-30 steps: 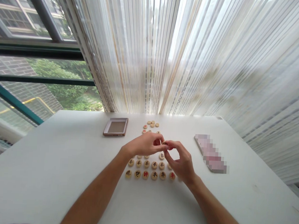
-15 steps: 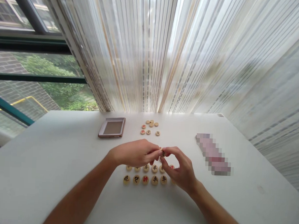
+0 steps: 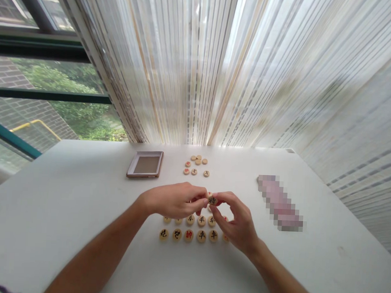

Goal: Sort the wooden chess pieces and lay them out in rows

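Observation:
Between my two hands, above the table, is a round wooden Chinese chess piece (image 3: 213, 201) with a black character, its face tilted toward me. My right hand (image 3: 236, 221) pinches it between thumb and fingers. From the other side my left hand (image 3: 176, 199) is closed, thumb and fingertips meeting at the piece's left edge. A bit of a second piece with a red mark (image 3: 209, 193) shows just behind it; which fingers hold that one is unclear. Below the hands, two rows of chess pieces lie face up, among them a red-marked piece (image 3: 188, 235). My hands partly cover the upper row and right end.
Farther back lie several loose pieces, some blank side up (image 3: 198, 162) and some face up (image 3: 206, 173). An open shallow box (image 3: 147, 164) sits at the back left of the white table (image 3: 83, 193). A pixelated pinkish object (image 3: 279, 203) lies at right. Striped curtains (image 3: 205, 78) hang behind.
The black-marked piece has turned between my fingers, so its character now faces me more fully. Both hands stay nearly in place; the view has shifted slightly.

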`<state>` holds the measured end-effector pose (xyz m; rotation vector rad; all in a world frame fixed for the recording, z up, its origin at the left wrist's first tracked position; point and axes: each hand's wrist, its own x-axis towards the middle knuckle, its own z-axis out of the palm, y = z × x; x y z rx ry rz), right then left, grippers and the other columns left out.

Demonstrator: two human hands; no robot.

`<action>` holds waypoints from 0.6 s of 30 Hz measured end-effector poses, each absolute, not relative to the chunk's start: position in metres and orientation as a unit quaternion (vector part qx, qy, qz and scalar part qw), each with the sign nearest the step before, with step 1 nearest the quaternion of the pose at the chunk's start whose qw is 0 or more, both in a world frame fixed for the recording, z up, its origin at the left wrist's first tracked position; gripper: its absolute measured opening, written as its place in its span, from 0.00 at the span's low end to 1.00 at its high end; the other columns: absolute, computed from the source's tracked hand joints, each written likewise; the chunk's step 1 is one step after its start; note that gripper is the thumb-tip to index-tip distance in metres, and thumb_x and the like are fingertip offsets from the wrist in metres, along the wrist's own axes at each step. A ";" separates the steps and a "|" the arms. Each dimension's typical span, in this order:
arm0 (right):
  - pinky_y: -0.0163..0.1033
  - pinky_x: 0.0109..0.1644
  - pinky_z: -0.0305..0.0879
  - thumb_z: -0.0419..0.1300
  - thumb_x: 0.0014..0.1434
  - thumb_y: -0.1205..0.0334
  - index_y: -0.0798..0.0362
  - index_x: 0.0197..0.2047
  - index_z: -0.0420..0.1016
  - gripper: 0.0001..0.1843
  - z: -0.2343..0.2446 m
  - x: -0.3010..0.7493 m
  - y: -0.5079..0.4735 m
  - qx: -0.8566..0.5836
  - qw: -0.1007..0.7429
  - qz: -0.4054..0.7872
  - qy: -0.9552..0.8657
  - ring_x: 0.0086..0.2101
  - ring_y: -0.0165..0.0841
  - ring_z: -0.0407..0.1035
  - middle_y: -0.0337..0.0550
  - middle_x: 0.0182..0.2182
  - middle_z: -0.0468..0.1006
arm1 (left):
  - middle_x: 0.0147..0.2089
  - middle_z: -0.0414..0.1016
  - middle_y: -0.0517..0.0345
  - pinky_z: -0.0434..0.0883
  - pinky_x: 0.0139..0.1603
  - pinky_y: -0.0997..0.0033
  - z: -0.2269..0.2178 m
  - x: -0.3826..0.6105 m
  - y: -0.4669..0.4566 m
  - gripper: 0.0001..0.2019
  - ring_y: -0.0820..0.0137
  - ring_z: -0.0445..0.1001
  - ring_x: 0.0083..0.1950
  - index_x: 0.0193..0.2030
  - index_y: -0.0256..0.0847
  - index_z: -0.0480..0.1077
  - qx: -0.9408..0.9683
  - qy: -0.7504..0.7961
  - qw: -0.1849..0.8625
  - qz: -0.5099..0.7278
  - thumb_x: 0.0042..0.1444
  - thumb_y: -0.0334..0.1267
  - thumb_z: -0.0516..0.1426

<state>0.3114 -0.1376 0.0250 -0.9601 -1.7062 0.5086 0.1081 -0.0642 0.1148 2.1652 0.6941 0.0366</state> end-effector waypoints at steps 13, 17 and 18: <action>0.42 0.47 0.79 0.67 0.61 0.55 0.48 0.44 0.72 0.12 0.021 0.310 -0.129 -0.415 0.575 0.429 -0.560 0.41 0.36 0.79 0.43 0.38 0.80 | 0.29 0.72 0.59 0.57 0.29 0.69 0.095 0.116 -0.066 0.14 0.70 0.66 0.28 0.35 0.41 0.68 0.927 0.278 0.244 0.055 0.68 0.43 0.48; 0.41 0.41 0.80 0.67 0.61 0.54 0.49 0.42 0.73 0.11 0.023 0.313 -0.128 -0.427 0.570 0.439 -0.548 0.35 0.36 0.80 0.41 0.34 0.81 | 0.31 0.75 0.58 0.59 0.31 0.70 0.097 0.116 -0.064 0.14 0.69 0.70 0.30 0.39 0.42 0.70 0.920 0.283 0.261 0.072 0.69 0.43 0.48; 0.41 0.40 0.80 0.66 0.62 0.53 0.50 0.43 0.73 0.11 0.023 0.314 -0.128 -0.430 0.570 0.436 -0.548 0.34 0.35 0.80 0.41 0.33 0.81 | 0.32 0.76 0.58 0.60 0.32 0.70 0.097 0.116 -0.063 0.14 0.69 0.71 0.31 0.40 0.42 0.71 0.917 0.283 0.269 0.075 0.69 0.43 0.47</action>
